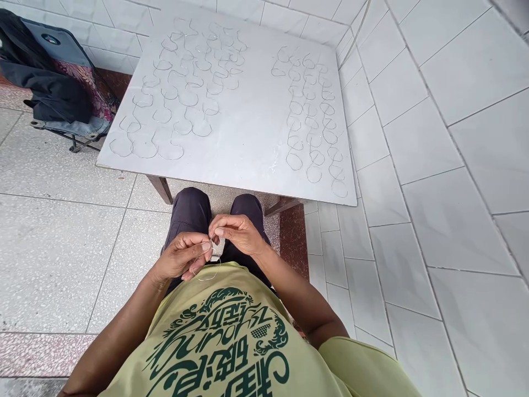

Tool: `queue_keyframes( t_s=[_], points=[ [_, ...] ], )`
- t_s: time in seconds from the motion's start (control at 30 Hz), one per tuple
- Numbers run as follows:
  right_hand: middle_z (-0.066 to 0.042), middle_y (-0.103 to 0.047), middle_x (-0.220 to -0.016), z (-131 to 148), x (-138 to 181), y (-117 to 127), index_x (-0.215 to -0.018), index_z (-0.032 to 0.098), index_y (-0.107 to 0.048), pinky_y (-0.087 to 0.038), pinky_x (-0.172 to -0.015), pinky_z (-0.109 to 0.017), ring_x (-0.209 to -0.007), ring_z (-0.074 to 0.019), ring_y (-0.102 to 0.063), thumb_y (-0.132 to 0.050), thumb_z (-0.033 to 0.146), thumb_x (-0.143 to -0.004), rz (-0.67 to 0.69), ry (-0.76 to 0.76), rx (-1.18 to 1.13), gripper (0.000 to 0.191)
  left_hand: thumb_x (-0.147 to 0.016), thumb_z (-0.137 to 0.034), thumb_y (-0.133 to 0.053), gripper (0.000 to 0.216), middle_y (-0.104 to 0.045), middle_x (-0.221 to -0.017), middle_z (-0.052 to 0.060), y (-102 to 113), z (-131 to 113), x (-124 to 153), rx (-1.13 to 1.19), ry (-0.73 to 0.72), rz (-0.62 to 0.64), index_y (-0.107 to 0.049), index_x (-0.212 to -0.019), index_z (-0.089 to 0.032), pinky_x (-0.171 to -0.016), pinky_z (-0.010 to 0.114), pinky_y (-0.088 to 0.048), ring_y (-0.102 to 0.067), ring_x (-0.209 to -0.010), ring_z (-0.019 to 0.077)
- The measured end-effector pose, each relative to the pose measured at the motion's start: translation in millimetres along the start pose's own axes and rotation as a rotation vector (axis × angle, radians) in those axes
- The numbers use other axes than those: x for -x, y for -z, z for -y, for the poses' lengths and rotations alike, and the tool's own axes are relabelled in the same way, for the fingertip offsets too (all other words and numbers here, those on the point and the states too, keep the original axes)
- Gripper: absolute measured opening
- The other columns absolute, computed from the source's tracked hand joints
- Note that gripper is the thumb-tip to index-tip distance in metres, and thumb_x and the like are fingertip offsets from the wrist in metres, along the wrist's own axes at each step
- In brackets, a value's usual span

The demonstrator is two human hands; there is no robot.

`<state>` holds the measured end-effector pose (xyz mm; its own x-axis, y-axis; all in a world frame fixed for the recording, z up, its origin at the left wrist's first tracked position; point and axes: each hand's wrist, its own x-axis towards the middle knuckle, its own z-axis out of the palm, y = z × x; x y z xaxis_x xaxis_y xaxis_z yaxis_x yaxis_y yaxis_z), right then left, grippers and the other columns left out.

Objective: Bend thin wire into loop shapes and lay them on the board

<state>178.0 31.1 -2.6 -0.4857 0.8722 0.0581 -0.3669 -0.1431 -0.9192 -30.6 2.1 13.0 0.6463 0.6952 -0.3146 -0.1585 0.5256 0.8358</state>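
Note:
Over my lap, my left hand is closed, thumb and fingertips pinching a thin wire bent into a round loop. The loop hangs below the fingers, in front of my shirt. My right hand is also closed, pinching the upper part of the same wire close to the left fingertips. The exact shape of the wire between the fingers is hidden. A small whitish thing shows between my hands; I cannot tell what it is.
Ahead stands a white-topped table. Several S-shaped wires lie on its left side, and several wires bent like figure eights on its right. A folding chair with dark cloth stands at left; a tiled wall rises at right.

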Motion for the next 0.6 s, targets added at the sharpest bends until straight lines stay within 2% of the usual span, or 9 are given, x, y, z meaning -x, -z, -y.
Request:
queue_keyframes(
  t_s=[0.17,0.33,0.47,0.6],
  points=[
    [-0.006,-0.071,-0.090,-1.7,-2.5,-5.3,-0.085,0.017,-0.077,-0.054,-0.069,-0.029,-0.072,-0.0139,-0.063,-0.075,0.042,-0.093,-0.069,0.093,0.075,0.026,-0.098,-0.041,-0.064,0.033,-0.045,-0.042,-0.007,0.1,2.0,-2.0,0.120,-0.008,0.007,-0.068,-0.079,-0.015,-0.027,0.013,-0.022,-0.034,-0.024,0.0043],
    [-0.007,-0.073,-0.095,8.6,-3.1,-5.6,-0.091,0.019,-0.078,-0.055,-0.071,-0.029,-0.078,-0.0160,-0.066,-0.072,0.044,-0.095,-0.147,0.147,0.227,0.026,-0.100,-0.042,-0.062,0.032,-0.051,-0.045,-0.007,-5.9,-8.0,-3.3,0.027,-0.065,-0.082,-0.066,-0.081,-0.016,-0.028,0.014,-0.026,-0.040,-0.025,0.0055],
    [-0.006,-0.075,-0.095,16.4,0.7,-4.1,-0.111,0.020,-0.074,-0.056,-0.072,-0.029,-0.081,-0.0165,-0.069,-0.064,0.050,-0.099,-0.152,0.042,0.204,0.033,-0.103,-0.043,-0.057,0.031,-0.058,-0.051,-0.005,-13.1,-19.7,-6.4,-0.217,-0.178,-0.222,-0.064,-0.087,-0.017,-0.035,0.015,-0.037,-0.049,-0.034,0.0068],
    [-0.003,-0.073,-0.082,17.7,10.3,-8.4,-0.104,0.018,-0.072,-0.055,-0.065,-0.026,-0.071,-0.0148,-0.069,-0.063,0.050,-0.099,-0.129,-0.086,0.215,0.034,-0.105,-0.045,-0.053,0.032,-0.059,-0.060,-0.005,-15.3,-23.5,-13.1,-0.378,-0.249,-0.329,-0.063,-0.092,-0.018,-0.041,0.017,-0.043,-0.055,-0.042,0.0077]
  ],
)
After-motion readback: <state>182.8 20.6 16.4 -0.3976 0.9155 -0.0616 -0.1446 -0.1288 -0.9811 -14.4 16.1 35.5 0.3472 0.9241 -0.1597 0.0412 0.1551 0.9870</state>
